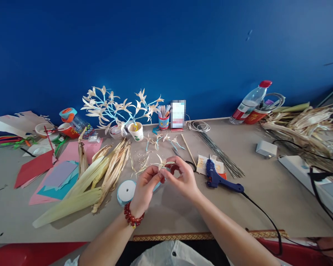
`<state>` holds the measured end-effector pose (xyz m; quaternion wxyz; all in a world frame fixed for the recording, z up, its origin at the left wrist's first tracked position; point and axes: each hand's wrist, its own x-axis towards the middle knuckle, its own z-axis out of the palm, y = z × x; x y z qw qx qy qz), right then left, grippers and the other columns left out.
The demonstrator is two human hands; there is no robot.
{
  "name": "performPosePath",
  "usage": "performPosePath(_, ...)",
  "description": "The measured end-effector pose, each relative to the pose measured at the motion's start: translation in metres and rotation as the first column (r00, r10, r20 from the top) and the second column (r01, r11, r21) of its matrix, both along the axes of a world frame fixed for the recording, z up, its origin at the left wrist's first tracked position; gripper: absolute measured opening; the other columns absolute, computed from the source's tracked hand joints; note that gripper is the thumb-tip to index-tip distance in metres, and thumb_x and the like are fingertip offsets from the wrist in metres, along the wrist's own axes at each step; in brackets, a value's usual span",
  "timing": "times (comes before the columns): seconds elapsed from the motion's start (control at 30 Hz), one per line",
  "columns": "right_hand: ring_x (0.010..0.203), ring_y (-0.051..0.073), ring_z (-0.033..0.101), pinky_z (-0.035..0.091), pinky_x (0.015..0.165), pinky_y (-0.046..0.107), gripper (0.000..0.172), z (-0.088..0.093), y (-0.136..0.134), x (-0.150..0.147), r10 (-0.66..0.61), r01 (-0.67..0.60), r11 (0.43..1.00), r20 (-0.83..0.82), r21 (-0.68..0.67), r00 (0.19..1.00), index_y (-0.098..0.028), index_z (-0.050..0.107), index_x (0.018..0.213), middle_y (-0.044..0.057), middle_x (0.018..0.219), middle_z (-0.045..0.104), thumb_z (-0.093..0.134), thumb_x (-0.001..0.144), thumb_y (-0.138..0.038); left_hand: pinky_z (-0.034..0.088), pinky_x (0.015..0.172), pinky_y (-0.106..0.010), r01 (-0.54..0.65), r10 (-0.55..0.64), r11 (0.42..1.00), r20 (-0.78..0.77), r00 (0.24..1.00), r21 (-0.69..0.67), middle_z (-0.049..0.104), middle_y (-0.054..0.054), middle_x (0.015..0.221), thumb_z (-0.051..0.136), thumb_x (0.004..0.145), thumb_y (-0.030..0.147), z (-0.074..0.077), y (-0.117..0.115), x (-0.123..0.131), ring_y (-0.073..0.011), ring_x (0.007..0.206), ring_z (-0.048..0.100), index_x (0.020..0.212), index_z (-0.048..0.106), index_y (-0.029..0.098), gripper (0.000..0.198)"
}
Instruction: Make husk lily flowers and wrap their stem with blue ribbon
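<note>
My left hand (144,190), with a red bead bracelet on its wrist, and my right hand (183,177) meet above the table's middle. Both pinch a small pale husk flower (163,162) between their fingertips, its petals fanning upward. Just below my left hand lies a roll of light blue ribbon (127,191). A pile of dried corn husks (100,173) lies to the left of my hands. A blue glue gun (219,179) rests to the right of my right hand, its black cord trailing toward the table's front edge.
At the back stand a white cup holding a blue-stemmed husk flower branch (119,109), a cup of sticks (163,120), a water bottle (251,101) and wire bundles (222,155). Coloured paper sheets (58,173) lie left. More husks (302,125) and a power strip (308,173) sit right.
</note>
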<state>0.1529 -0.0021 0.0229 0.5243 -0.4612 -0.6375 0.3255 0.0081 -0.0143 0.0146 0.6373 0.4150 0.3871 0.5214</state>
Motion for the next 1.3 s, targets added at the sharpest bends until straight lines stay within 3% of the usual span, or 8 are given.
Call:
performPosePath(0.2, 0.071, 0.016, 0.053, 0.046, 0.066, 0.028, 0.019, 0.0043, -0.0014, 0.0021, 0.054, -0.057, 0.998, -0.083, -0.029, 0.995, -0.020, 0.060, 0.084, 0.003, 0.085, 0.063, 0.069, 0.083, -0.037, 0.041, 0.070, -0.025, 0.019, -0.019, 1.000, 0.024, 1.000, 0.007, 0.056, 0.000, 0.072, 0.069, 0.082, 0.028, 0.0024, -0.0003, -0.0015, -0.0124, 0.070, 0.049, 0.077, 0.062, 0.018, 0.014)
performPosePath(0.33, 0.080, 0.018, 0.058, 0.049, 0.073, 0.030, 0.018, 0.0074, -0.0021, 0.0026, 0.164, -0.199, 0.975, -0.289, -0.096, 0.943, -0.020, 0.062, 0.087, 0.003, 0.085, 0.062, 0.068, 0.085, -0.037, 0.041, 0.072, -0.025, 0.032, -0.033, 0.999, 0.064, 0.997, 0.020, 0.056, 0.001, 0.071, 0.069, 0.084, 0.027, 0.0025, 0.0013, -0.0036, -0.0124, 0.071, 0.050, 0.077, 0.061, 0.017, 0.014)
performPosePath(0.43, 0.068, 0.015, 0.059, 0.050, 0.065, 0.030, 0.017, 0.0081, -0.0018, 0.0000, 0.237, -0.323, 0.939, -0.463, -0.115, 0.854, -0.020, 0.061, 0.085, 0.001, 0.082, 0.060, 0.068, 0.085, -0.036, 0.041, 0.072, -0.025, 0.056, -0.057, 0.998, 0.075, 0.996, 0.024, 0.056, 0.001, 0.072, 0.069, 0.084, 0.025, 0.0011, 0.0015, -0.0035, -0.0120, 0.072, 0.051, 0.080, 0.062, 0.017, 0.011)
performPosePath(0.53, 0.059, 0.013, 0.058, 0.050, 0.061, 0.031, 0.019, 0.0084, -0.0016, -0.0029, 0.243, -0.349, 0.931, -0.532, -0.106, 0.811, -0.020, 0.059, 0.079, 0.000, 0.080, 0.058, 0.070, 0.084, -0.034, 0.040, 0.072, -0.025, 0.075, -0.077, 0.997, 0.066, 0.995, 0.037, 0.056, 0.001, 0.073, 0.068, 0.085, 0.024, 0.0002, 0.0010, -0.0021, -0.0116, 0.072, 0.050, 0.080, 0.062, 0.017, 0.011)
performPosePath(0.67, 0.059, 0.013, 0.058, 0.049, 0.059, 0.030, 0.018, 0.0082, -0.0020, -0.0037, 0.245, -0.331, 0.940, -0.523, -0.076, 0.816, -0.020, 0.059, 0.077, 0.000, 0.079, 0.057, 0.069, 0.085, -0.032, 0.039, 0.071, -0.025, 0.092, -0.096, 0.994, 0.056, 0.994, 0.063, 0.055, 0.001, 0.073, 0.067, 0.086, 0.025, -0.0002, 0.0003, -0.0011, -0.0115, 0.072, 0.049, 0.079, 0.062, 0.017, 0.011)
performPosePath(0.97, 0.075, 0.016, 0.055, 0.045, 0.071, 0.030, 0.011, 0.0023, -0.0021, -0.0007, 0.179, -0.185, 0.983, -0.305, 0.008, 0.935, -0.020, 0.060, 0.078, 0.001, 0.078, 0.057, 0.067, 0.085, -0.026, 0.042, 0.069, -0.023, 0.026, -0.021, 0.990, -0.032, 0.999, 0.140, 0.061, 0.000, 0.079, 0.069, 0.085, 0.026, 0.0000, -0.0024, -0.0003, -0.0112, 0.073, 0.051, 0.086, 0.065, 0.019, 0.008)
performPosePath(1.13, 0.078, 0.018, 0.056, 0.046, 0.072, 0.032, 0.011, 0.0002, -0.0026, -0.0003, 0.170, -0.172, 0.985, -0.304, 0.020, 0.937, -0.020, 0.060, 0.079, 0.002, 0.082, 0.057, 0.067, 0.085, -0.027, 0.043, 0.069, -0.023, 0.035, -0.028, 0.986, -0.044, 0.999, 0.163, 0.061, 0.000, 0.078, 0.068, 0.085, 0.025, 0.0011, -0.0033, -0.0009, -0.0112, 0.072, 0.052, 0.087, 0.066, 0.019, 0.006)
performPosePath(1.3, 0.078, 0.018, 0.057, 0.048, 0.072, 0.032, 0.013, 0.0010, -0.0024, -0.0003, 0.168, -0.171, 0.985, -0.309, 0.018, 0.936, -0.021, 0.060, 0.079, 0.002, 0.081, 0.057, 0.067, 0.086, -0.030, 0.043, 0.071, -0.023, 0.043, -0.050, 0.987, 0.038, 0.998, 0.153, 0.060, 0.000, 0.078, 0.064, 0.088, 0.025, -0.0010, -0.0033, -0.0005, -0.0115, 0.074, 0.052, 0.087, 0.065, 0.020, 0.005)
